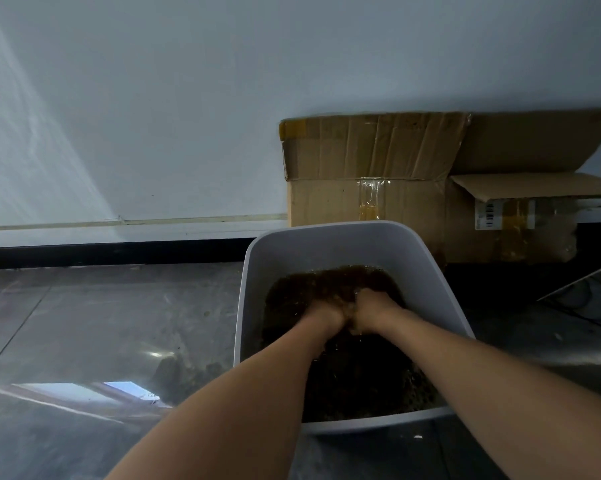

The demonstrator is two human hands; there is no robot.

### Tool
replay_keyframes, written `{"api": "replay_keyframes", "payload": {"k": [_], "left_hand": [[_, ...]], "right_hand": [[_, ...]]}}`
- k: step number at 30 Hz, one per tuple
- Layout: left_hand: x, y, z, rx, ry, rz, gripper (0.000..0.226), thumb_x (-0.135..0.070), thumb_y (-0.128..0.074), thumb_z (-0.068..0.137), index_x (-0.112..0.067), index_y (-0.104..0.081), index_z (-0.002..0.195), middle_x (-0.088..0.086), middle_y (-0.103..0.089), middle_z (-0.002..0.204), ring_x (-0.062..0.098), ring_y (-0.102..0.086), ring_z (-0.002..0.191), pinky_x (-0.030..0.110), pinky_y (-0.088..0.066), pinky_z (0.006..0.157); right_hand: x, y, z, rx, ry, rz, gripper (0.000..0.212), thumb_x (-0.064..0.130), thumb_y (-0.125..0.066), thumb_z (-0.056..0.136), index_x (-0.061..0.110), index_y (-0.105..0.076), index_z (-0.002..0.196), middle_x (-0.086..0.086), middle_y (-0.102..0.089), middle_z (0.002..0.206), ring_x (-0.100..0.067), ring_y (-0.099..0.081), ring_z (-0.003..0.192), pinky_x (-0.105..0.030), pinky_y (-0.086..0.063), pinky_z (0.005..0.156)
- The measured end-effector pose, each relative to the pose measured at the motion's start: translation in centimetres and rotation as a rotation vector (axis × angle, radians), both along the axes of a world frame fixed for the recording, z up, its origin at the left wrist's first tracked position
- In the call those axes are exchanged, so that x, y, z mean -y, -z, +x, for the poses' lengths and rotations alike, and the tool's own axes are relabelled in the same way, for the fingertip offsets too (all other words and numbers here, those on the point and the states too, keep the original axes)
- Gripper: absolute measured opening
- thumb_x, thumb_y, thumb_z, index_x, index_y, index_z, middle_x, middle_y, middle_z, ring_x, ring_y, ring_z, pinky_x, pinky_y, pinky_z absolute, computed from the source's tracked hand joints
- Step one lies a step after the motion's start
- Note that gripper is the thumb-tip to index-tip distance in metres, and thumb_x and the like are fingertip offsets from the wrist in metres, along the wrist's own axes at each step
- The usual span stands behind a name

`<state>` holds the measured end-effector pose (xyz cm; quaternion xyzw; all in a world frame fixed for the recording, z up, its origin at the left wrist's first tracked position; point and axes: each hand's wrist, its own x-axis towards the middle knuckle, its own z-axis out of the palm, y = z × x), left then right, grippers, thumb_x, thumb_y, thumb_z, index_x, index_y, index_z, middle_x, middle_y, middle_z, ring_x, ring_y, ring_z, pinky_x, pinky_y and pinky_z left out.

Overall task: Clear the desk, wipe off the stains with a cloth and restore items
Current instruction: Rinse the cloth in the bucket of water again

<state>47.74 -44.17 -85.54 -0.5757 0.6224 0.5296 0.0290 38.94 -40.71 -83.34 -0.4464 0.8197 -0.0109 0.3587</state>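
A white plastic tub (pixel 330 240) stands on the floor, holding dark brown water (pixel 330 282). Both my hands are plunged into it, side by side near the middle. My left hand (pixel 323 315) and my right hand (pixel 373 308) are bunched together under the surface, fingers curled round something submerged. The murky water hides it, so I cannot make out the cloth itself. My forearms reach in over the tub's near rim.
A worn cardboard box (pixel 368 199) with open flaps stands against the white wall right behind the tub. Grey glossy floor (pixel 101 323) spreads to the left, with a dark wet patch (pixel 184 372) beside the tub. A thin white rod (pixel 576 282) and cables lie at right.
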Motion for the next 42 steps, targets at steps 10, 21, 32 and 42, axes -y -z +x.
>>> {"api": "replay_keyframes", "payload": {"k": [10, 21, 32, 42], "left_hand": [[1.1, -2.4, 0.0, -0.44, -0.411, 0.411, 0.036, -0.025, -0.035, 0.108, -0.01, -0.055, 0.082, 0.012, -0.059, 0.063, 0.021, -0.064, 0.066, 0.029, -0.058, 0.06], [0.9, 0.6, 0.1, 0.014, -0.209, -0.255, 0.03, -0.022, -0.062, 0.093, -0.009, -0.063, 0.12, 0.012, -0.066, 0.118, 0.031, -0.064, 0.109, 0.032, -0.052, 0.09], [1.1, -0.7, -0.4, -0.251, -0.382, 0.401, 0.034, -0.028, -0.034, 0.106, -0.008, -0.062, 0.105, 0.014, -0.064, 0.096, 0.029, -0.063, 0.091, 0.031, -0.054, 0.085], [1.0, -2.6, 0.2, -0.092, -0.011, -0.017, 0.027, -0.028, -0.051, 0.1, -0.007, -0.064, 0.111, 0.009, -0.069, 0.096, 0.023, -0.066, 0.083, 0.027, -0.051, 0.066]], "right_hand": [[-0.1, -3.0, 2.3, 0.178, 0.336, -0.269, 0.025, 0.025, -0.039, 0.105, 0.011, -0.053, 0.09, -0.011, -0.061, 0.093, -0.025, -0.06, 0.077, -0.031, -0.047, 0.057], [-0.2, -0.2, -0.2, -0.207, -0.107, 0.117, 0.058, 0.011, -0.05, 0.1, 0.002, -0.024, 0.151, -0.028, -0.018, 0.155, -0.039, -0.043, 0.135, -0.044, -0.038, 0.111], [0.2, -0.8, 2.1, 0.203, 0.339, -0.172, 0.024, 0.011, -0.047, 0.099, 0.0, -0.062, 0.115, -0.017, -0.067, 0.112, -0.03, -0.066, 0.097, -0.034, -0.057, 0.079], [0.0, -2.6, -1.6, -0.088, 0.032, -0.04, 0.016, 0.011, -0.047, 0.1, 0.008, -0.057, 0.112, -0.014, -0.062, 0.099, -0.027, -0.065, 0.08, -0.037, -0.057, 0.061]]}}
